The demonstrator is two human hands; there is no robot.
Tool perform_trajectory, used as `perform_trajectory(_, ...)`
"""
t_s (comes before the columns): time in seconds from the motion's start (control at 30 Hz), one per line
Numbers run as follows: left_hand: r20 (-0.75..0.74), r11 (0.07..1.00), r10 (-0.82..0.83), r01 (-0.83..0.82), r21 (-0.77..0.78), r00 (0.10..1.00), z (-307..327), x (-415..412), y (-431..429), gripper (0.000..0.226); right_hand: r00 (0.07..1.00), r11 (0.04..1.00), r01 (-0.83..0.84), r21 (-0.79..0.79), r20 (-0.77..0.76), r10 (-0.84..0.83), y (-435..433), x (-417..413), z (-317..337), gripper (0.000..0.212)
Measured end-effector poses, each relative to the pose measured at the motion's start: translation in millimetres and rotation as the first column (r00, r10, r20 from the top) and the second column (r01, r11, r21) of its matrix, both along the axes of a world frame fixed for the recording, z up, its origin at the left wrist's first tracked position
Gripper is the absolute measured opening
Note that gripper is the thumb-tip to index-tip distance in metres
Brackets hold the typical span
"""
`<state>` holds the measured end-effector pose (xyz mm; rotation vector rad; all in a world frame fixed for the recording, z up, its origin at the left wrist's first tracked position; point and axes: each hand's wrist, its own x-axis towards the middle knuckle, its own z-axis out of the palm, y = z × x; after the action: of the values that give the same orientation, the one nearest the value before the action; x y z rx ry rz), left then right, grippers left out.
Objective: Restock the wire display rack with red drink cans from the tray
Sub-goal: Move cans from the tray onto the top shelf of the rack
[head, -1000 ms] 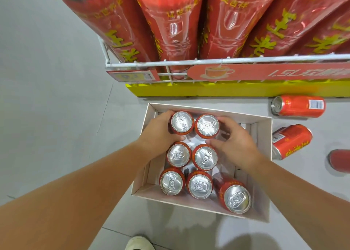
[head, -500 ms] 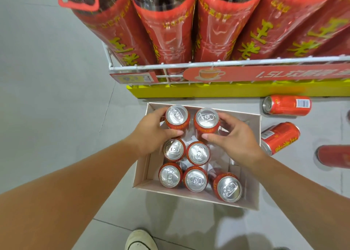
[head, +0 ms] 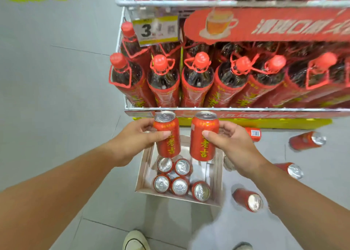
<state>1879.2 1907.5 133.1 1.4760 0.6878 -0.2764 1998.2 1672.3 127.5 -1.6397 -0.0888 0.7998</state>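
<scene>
My left hand (head: 135, 138) grips an upright red can (head: 167, 136) with yellow lettering. A second red can (head: 203, 137) is held upright by my right hand (head: 233, 145). Both cans hang side by side in the air above the cardboard tray (head: 144, 166) and just in front of the lower rail of the white wire rack (head: 236, 109). Several red cans (head: 180, 185) with silver tops still stand in the tray on the floor.
The rack's lower shelf is packed with large red-capped bottles (head: 197, 83); a price tag (head: 156, 30) hangs above them. Several loose cans (head: 248, 199) lie on the grey floor right of the tray. My shoes (head: 135, 240) are near the bottom edge.
Both hands have lifted a can each out of the tray's far row, up to rack-rail height. The view has tilted up, showing the bottle tops and an upper shelf.
</scene>
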Motion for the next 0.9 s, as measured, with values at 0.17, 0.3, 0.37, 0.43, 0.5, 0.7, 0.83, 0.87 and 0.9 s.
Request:
perform_trajectory(0.17,0.031,0.999,0.009,-0.008,-0.036,0.999,88,11,-12,0.047,0.998,0.998,0.057,0.033,0.024,-0.058,-7,1,87,0.032)
perform_trajectory(0.3,0.086,0.999,0.008,-0.005,-0.042,0.996,165,22,-20,0.047,0.992,0.995,0.087,0.048,0.083,-0.091,-14,10,161,0.018)
perform_trajectory(0.37,0.113,0.999,0.008,-0.004,-0.036,0.994,205,25,-24,0.053,0.99,0.993,0.095,0.07,0.1,-0.101,-20,14,201,0.017)
perform_trajectory(0.43,0.142,1.0,0.001,0.002,-0.015,0.99,249,28,-28,0.069,0.987,0.989,0.116,0.094,0.105,-0.126,-26,19,244,0.016)
perform_trajectory(0.5,0.16,1.0,-0.009,0.01,-0.002,0.987,296,32,-33,0.072,0.98,0.982,0.152,0.11,0.112,-0.164,-34,23,290,0.015)
perform_trajectory(0.7,0.288,0.997,-0.078,0.073,0.027,0.954,457,52,-45,0.08,0.952,0.967,0.205,0.153,0.2,-0.234,-58,37,445,0.017)
perform_trajectory(0.83,0.383,0.993,-0.117,0.106,0.05,0.916,569,70,-54,0.078,0.928,0.956,0.214,0.2,0.265,-0.263,-67,43,548,0.018)
perform_trajectory(0.87,0.396,0.992,-0.126,0.11,0.062,0.909,596,75,-56,0.078,0.921,0.954,0.218,0.206,0.279,-0.271,-69,44,573,0.022)
perform_trajectory(0.9,0.411,0.992,-0.128,0.108,0.073,0.903,623,79,-59,0.078,0.914,0.951,0.225,0.213,0.291,-0.282,-70,45,596,0.029)
